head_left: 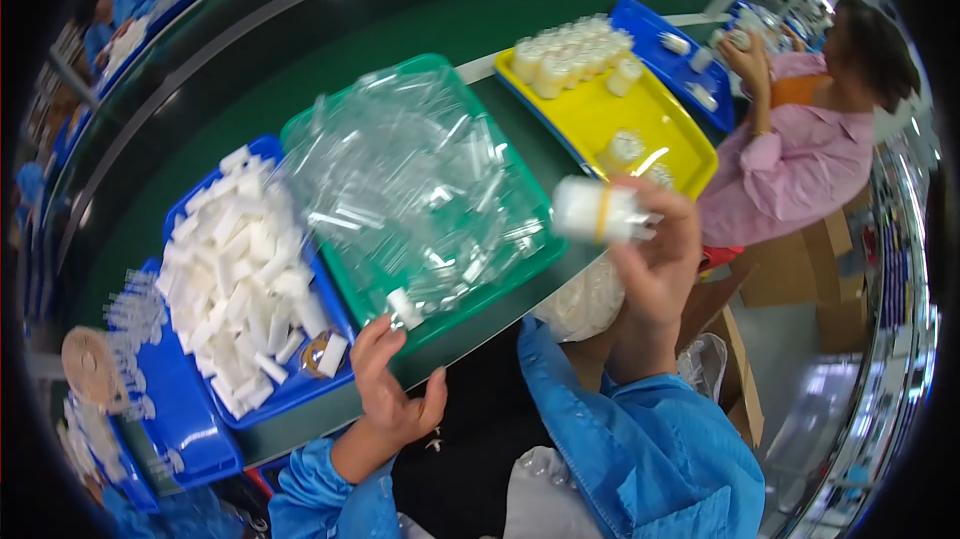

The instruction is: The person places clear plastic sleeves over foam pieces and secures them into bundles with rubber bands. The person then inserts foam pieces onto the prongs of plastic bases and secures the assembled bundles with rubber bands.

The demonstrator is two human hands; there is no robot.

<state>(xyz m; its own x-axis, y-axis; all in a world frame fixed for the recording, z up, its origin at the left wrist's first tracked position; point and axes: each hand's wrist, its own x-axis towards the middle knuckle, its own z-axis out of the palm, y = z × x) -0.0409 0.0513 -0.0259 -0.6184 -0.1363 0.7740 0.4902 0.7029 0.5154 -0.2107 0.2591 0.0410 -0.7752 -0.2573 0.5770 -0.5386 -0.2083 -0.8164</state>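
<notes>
In my right hand [655,264], pinched between thumb and fingers, is a white bundle with a yellow band [590,209] round it. It is held up off the near corner of the yellow tray, slightly blurred. My left hand [395,394] is at the near edge of the green tray [545,257], thumb spread away from the fingers. Beside its fingertips a small white tube [404,308] lies at the tray's edge; whether they touch it is unclear. Clear plastic sleeves [400,169] fill the green tray.
Left of it, a blue tray [345,324] holds a heap of white tubes [235,269] and a tape roll [322,354]. Several bundles [575,51] stand in the yellow tray [650,119]. Another blue tray [650,21] lies beyond, by a co-worker in pink [800,149]. Cardboard boxes [790,264] stand at right.
</notes>
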